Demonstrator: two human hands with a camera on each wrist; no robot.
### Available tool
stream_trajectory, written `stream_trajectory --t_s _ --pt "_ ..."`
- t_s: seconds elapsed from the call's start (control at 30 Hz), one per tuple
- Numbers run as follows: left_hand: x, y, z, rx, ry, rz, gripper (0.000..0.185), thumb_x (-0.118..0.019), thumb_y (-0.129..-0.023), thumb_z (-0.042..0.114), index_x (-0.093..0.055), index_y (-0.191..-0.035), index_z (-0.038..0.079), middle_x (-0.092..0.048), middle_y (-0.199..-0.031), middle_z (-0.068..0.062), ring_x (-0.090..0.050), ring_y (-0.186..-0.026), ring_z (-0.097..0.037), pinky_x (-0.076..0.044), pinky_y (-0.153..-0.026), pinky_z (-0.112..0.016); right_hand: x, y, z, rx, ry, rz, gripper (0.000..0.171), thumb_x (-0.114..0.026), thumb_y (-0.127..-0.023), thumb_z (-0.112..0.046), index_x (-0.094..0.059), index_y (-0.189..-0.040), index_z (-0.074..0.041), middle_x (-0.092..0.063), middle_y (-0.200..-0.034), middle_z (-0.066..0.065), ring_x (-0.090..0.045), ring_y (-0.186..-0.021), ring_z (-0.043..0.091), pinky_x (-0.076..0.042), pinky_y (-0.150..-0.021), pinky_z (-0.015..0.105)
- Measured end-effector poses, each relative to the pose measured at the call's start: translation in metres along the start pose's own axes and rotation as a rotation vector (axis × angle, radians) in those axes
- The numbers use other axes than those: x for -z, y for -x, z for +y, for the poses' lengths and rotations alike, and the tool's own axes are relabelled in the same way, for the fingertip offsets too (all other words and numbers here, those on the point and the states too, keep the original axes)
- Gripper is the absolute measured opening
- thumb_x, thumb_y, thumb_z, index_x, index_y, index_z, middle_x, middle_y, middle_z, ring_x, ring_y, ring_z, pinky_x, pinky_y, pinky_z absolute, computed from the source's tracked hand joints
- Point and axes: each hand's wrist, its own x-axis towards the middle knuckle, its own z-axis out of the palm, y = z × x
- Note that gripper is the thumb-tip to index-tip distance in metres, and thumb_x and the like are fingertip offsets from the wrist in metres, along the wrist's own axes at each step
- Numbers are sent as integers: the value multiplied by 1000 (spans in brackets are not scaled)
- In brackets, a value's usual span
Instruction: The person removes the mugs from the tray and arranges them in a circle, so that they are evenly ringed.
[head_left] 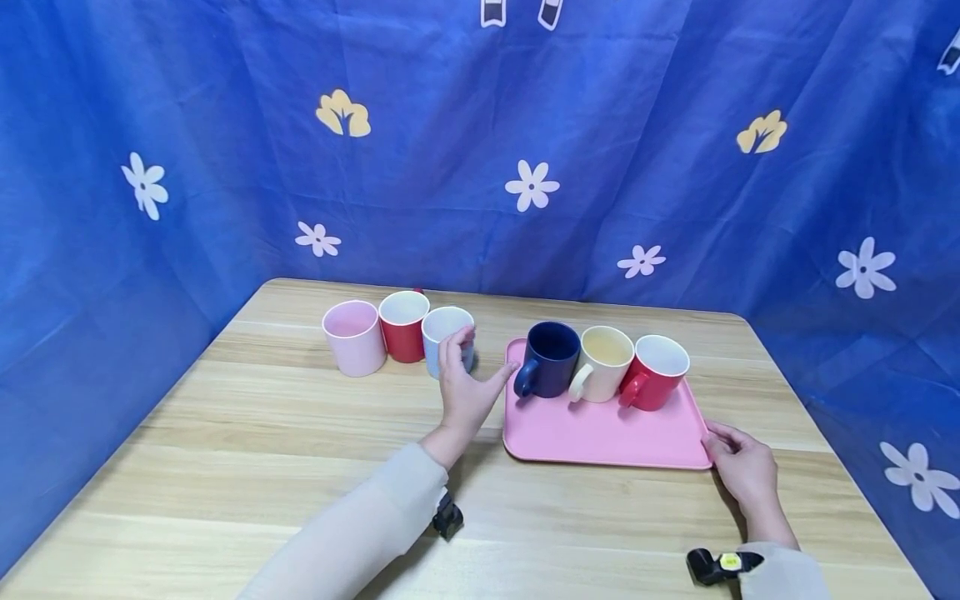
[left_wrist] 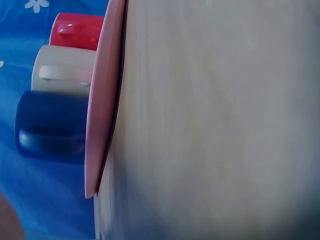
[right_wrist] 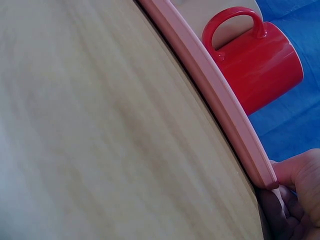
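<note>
On a pink tray [head_left: 600, 437] stand a dark blue mug [head_left: 551, 362], a cream mug [head_left: 602, 367] and a red mug [head_left: 656, 377] in a row, handles toward the near left. My right hand [head_left: 742, 467] pinches the tray's near right corner, thumb above and fingers below, as the right wrist view shows. My left hand [head_left: 463, 392] is beside a light blue mug [head_left: 442, 337], thumb spread away toward the tray's left edge and fingers partly in front of the mug. Whether the fingers touch that mug cannot be told. Only a blurred bit of this hand shows in the left wrist view.
Left of the light blue mug stand a second red mug [head_left: 405, 333] with a white inside and a pink mug [head_left: 356, 340]. All rest on a wood-grain table [head_left: 247, 467]. A blue patterned cloth [head_left: 450, 167] hangs behind and around the table.
</note>
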Motion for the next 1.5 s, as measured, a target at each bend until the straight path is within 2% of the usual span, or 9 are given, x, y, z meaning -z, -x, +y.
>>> stream_trajectory --t_s 0.13,0.27,0.4,0.57,0.7,0.83,0.97,1.23,1.5 --pt "-2 3 3 68 52 -125 64 -86 -67 13 -55 -120 -1 -56 -112 -14 -52 -102 -29 -44 -82 -46 0 0 0 4 3 4 34 -61 -92 -22 -66 -116 2 -68 -104 19 -59 -105 32 -43 -83 35" --pt "-3 3 4 165 89 -233 56 -84 -70 10 -58 -118 -3 -60 -115 -16 -56 -104 -31 -45 -83 -54 0 0 1 6 8 8 34 -61 -92 -22 -67 -115 2 -68 -103 19 -59 -104 32 -43 -83 37" --pt "-4 4 2 283 115 -330 50 -80 -74 9 -59 -117 -7 -61 -115 -22 -58 -106 -35 -47 -85 -54 0 0 1 7 10 9 34 -63 -92 -23 -67 -115 2 -69 -102 18 -60 -101 30 -43 -80 31" --pt "-7 6 -1 379 116 -442 40 -77 -78 6 -62 -112 -9 -65 -107 -22 -62 -100 -35 -51 -84 -43 1 0 2 -2 22 9 35 -63 -92 -25 -67 -114 1 -69 -101 16 -59 -84 6 -41 -71 18" --pt "-11 8 -1 384 121 -485 26 -75 -78 0 -66 -102 -9 -68 -93 -19 -66 -87 -31 -54 -79 -35 1 0 2 -9 20 5 35 -63 -92 -25 -67 -115 1 -69 -102 16 -54 -79 -4 -41 -69 14" --pt "-14 7 -1 380 103 -486 20 -74 -77 -4 -67 -95 -8 -68 -87 -18 -66 -81 -28 -54 -74 -29 1 -1 1 -2 16 3 36 -63 -92 -25 -66 -115 2 -69 -102 18 -63 -91 17 -44 -75 23" --pt "-15 6 -3 379 71 -495 19 -74 -77 -5 -68 -94 -8 -68 -84 -17 -66 -77 -26 -54 -70 -26 0 -1 1 -1 14 5 35 -61 -93 -24 -66 -116 2 -68 -104 19 -60 -103 31 -44 -82 34" --pt "-12 3 -6 324 7 -528 20 -74 -78 -4 -70 -97 -8 -69 -83 -17 -68 -75 -26 -54 -64 -25 -1 -1 2 9 15 10 34 -62 -92 -24 -67 -114 1 -69 -101 17 -61 -98 28 -44 -80 33" --pt "-1 -8 -7 340 52 -530 21 -73 -79 -4 -71 -100 -8 -70 -81 -17 -67 -70 -23 -52 -60 -21 -1 -1 2 16 13 18 34 -63 -91 -24 -68 -114 0 -69 -102 17 -59 -104 31 -43 -82 31"
